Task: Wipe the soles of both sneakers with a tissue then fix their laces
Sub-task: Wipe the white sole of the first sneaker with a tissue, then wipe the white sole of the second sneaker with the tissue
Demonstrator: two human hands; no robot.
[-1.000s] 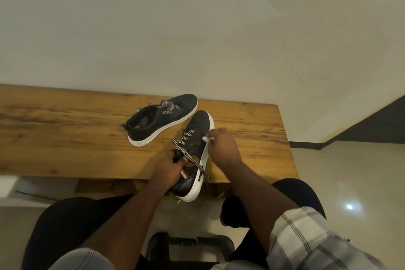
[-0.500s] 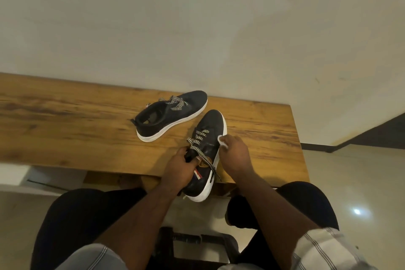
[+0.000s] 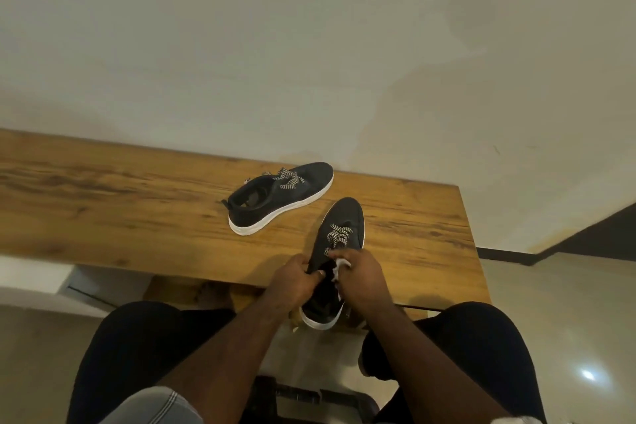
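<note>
- We see our left hand [image 3: 294, 277] curled round the collar of the near sneaker [image 3: 339, 251], thumb pressed against the edge of its opening.
- Our right hand [image 3: 363, 274] grips the other side of the same opening, fingers bent, with a white tissue [image 3: 339, 267] bunched under them and touching the shoe.
- The near sneaker is dark with a white sole; its toe lies on the wooden table [image 3: 103, 203] pointing away from us, while its heel hangs past the table's near edge, above our knees.
- Its patterned laces [image 3: 339, 234] sit loosely crossed over the tongue, just beyond our fingers.
- The far sneaker [image 3: 280, 198] stands upright on the table, apart from the near one, toe pointing right and away, its laces [image 3: 289, 179] also loose.
- A pale wall [image 3: 309, 45] rises behind the table.
</note>
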